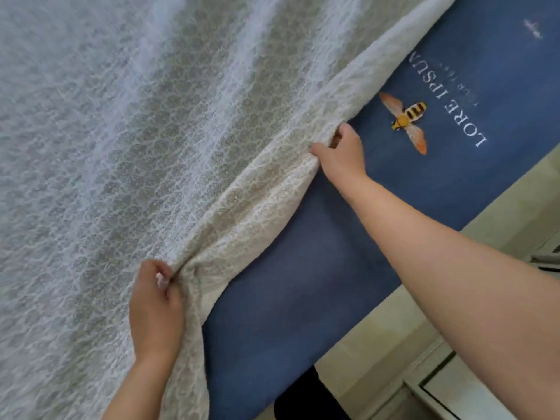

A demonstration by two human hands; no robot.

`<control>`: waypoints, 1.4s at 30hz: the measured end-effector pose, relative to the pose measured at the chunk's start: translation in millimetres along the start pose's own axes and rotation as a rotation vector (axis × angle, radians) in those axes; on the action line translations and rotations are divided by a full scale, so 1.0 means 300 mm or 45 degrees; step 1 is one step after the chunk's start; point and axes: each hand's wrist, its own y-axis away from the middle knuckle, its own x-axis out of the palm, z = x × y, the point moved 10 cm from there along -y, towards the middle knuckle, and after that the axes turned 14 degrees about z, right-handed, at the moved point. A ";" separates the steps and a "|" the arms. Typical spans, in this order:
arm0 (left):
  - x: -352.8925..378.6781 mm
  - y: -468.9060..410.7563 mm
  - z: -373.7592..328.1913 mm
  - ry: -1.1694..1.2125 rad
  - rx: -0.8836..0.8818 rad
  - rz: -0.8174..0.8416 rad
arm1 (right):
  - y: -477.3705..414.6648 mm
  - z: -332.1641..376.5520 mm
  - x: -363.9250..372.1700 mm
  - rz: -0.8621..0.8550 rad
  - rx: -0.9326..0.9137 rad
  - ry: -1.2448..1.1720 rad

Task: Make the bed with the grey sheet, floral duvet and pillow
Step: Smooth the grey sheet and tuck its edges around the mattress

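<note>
Grey, lacy-textured fabric fills the view: the grey sheet (151, 131) lies spread beyond both hands, and its near edge runs in a bunched ridge from one hand to the other. The left hand (157, 301) pinches that edge, fingers curled tight on a gathered fold. From there the cloth drops in a hanging tail past the wrist. Farther along the edge, the right hand (341, 154) has its fingers hooked under the hem and its thumb laid on top, so both hands are closed on sheet and nothing else.

On the near side of the hands the blue mattress (303, 283) shows bare. A printed bee (407, 121) and white lettering (445, 98) sit just past the right hand. Pale floor (378, 344) shows under the right forearm.

By my reading this is step one, getting the sheet squared on the bed. No duvet or pillow is in view. The next move looks like a pull toward the person with both hands, to bring the edge over the bare blue side. The slack between the grips needs drawing flat, and the hanging tail needs tucking.
</note>
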 end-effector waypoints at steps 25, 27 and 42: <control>0.232 0.029 -0.137 -0.491 0.332 0.185 | 0.090 0.101 0.320 0.645 -0.811 1.478; 0.291 0.042 -0.142 -0.541 0.319 0.346 | 0.118 0.036 0.251 0.752 -0.674 1.644; 1.021 0.639 -0.217 -0.843 0.228 1.562 | 0.504 -0.571 -0.322 0.995 -0.336 1.803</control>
